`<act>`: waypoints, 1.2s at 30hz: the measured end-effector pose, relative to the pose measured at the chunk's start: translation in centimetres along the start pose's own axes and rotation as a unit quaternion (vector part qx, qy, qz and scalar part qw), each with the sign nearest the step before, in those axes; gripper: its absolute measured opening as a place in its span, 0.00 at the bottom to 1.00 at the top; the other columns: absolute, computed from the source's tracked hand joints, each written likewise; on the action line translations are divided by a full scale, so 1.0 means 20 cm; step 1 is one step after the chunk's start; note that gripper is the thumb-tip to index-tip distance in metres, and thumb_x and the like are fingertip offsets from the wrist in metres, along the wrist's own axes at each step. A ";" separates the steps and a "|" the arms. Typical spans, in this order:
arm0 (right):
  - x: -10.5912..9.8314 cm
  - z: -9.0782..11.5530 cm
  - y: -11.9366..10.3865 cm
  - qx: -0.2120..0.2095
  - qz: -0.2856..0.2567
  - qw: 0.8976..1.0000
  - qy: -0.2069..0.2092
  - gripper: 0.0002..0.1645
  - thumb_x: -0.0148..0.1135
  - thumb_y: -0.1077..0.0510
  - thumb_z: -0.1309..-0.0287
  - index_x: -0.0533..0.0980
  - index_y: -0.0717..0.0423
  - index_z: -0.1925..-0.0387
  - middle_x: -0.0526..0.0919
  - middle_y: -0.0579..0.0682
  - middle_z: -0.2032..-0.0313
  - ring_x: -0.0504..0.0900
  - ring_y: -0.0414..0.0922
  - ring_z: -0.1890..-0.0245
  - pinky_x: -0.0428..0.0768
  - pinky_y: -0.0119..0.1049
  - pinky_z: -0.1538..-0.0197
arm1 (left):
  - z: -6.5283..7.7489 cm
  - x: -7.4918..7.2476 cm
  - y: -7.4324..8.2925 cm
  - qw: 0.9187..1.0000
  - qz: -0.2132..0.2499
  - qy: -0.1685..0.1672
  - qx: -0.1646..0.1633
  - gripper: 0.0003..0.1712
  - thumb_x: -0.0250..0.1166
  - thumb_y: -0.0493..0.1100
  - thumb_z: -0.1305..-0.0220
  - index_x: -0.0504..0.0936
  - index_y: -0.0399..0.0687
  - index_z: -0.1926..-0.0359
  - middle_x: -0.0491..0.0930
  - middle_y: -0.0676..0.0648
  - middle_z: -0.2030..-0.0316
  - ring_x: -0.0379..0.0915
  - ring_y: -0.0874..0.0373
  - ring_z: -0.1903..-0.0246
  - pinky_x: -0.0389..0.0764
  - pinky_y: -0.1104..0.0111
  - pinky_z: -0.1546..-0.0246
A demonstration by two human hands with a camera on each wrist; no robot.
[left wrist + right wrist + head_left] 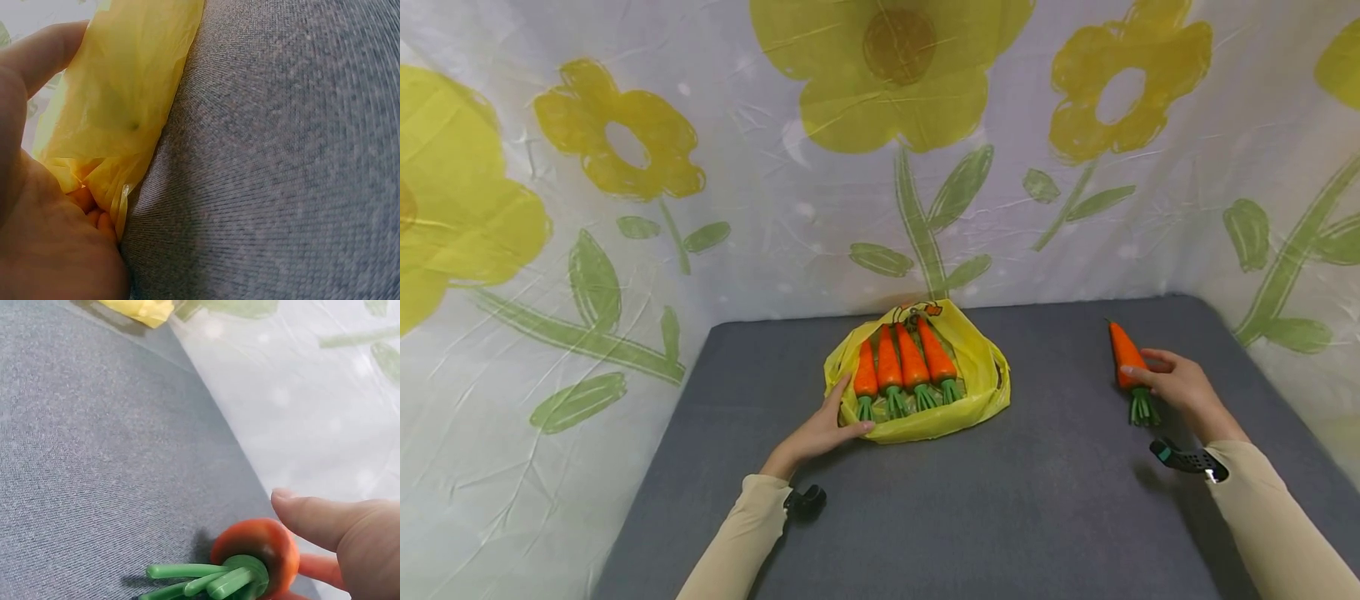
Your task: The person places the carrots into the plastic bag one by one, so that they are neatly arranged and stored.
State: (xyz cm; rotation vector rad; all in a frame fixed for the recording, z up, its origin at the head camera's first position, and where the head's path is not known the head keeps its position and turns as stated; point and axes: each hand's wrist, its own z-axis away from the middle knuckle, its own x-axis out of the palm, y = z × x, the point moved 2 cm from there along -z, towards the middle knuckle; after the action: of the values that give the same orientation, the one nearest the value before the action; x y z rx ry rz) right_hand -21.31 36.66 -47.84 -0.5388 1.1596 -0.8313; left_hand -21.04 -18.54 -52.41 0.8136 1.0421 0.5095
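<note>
A yellow plastic bag (925, 427) lies open on the table, with several orange carrots (913, 364) side by side in it, their green stem ends toward me. My left hand (822, 429) holds the bag's left edge, thumb at the front rim. In the left wrist view, the fingers curl against the folded yellow plastic (134, 81). Far to the right, my right hand (1183, 387) grips a single carrot (1123, 346), thumb across it and fingers on its right side. That carrot's tip points away from me; its green stems (219, 578) stick out in the right wrist view.
A dark grey cloth-covered table (985, 508) spreads under everything. Behind it and at both sides hangs a pale curtain (760, 242) printed with yellow flowers. The bag sits near the table's back edge, well left of the single carrot. Each wrist wears a black strap (1198, 461).
</note>
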 end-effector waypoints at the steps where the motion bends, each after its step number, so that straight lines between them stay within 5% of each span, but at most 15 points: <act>1: 0.00 0.00 0.00 0.000 0.003 1.000 -0.001 0.56 0.54 0.34 0.33 0.44 0.65 0.23 0.54 0.79 0.30 0.72 0.68 0.42 0.70 0.63 0.40 | 0.00 0.00 0.00 1.000 0.001 -0.001 0.000 0.62 0.66 0.66 0.40 0.33 0.66 0.21 0.34 0.45 0.20 0.34 0.40 0.21 0.49 0.37 0.27; 7: 0.00 -0.01 0.01 0.005 0.021 1.000 0.003 0.55 0.55 0.36 0.33 0.46 0.68 0.24 0.56 0.80 0.32 0.81 0.57 0.52 0.73 0.62 0.42 | 0.00 0.00 0.00 1.000 0.005 -0.003 0.000 0.61 0.66 0.65 0.40 0.32 0.67 0.21 0.33 0.46 0.20 0.33 0.40 0.21 0.49 0.37 0.27; 17: 0.01 -0.02 0.02 0.021 0.016 1.000 0.011 0.56 0.55 0.34 0.34 0.46 0.66 0.24 0.54 0.78 0.30 0.80 0.57 0.52 0.74 0.59 0.45 | 0.00 0.00 -0.01 1.000 0.003 -0.002 0.002 0.62 0.66 0.66 0.40 0.32 0.66 0.21 0.33 0.45 0.20 0.34 0.39 0.21 0.50 0.37 0.28; 28: 0.01 -0.01 0.01 0.009 0.024 0.999 0.035 0.49 0.56 0.41 0.32 0.52 0.69 0.26 0.64 0.78 0.35 0.78 0.38 0.68 0.75 0.33 0.62 | 0.00 0.00 -0.02 1.000 0.012 -0.005 0.001 0.63 0.67 0.66 0.42 0.33 0.67 0.21 0.33 0.46 0.20 0.35 0.41 0.21 0.50 0.37 0.27; 36: 0.01 0.02 -0.05 0.002 0.006 0.999 0.043 0.48 0.58 0.43 0.34 0.53 0.67 0.26 0.64 0.77 0.35 0.77 0.35 0.68 0.76 0.29 0.64 | 0.00 0.00 -0.01 1.000 0.008 -0.003 0.004 0.62 0.66 0.66 0.40 0.32 0.66 0.21 0.33 0.45 0.20 0.34 0.40 0.21 0.49 0.38 0.27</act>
State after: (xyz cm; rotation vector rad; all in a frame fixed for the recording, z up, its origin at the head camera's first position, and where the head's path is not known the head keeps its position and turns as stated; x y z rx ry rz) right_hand -21.20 35.82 -47.03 -0.4959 1.2395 -0.8526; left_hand -21.04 -18.68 -52.59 0.8305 1.0329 0.5174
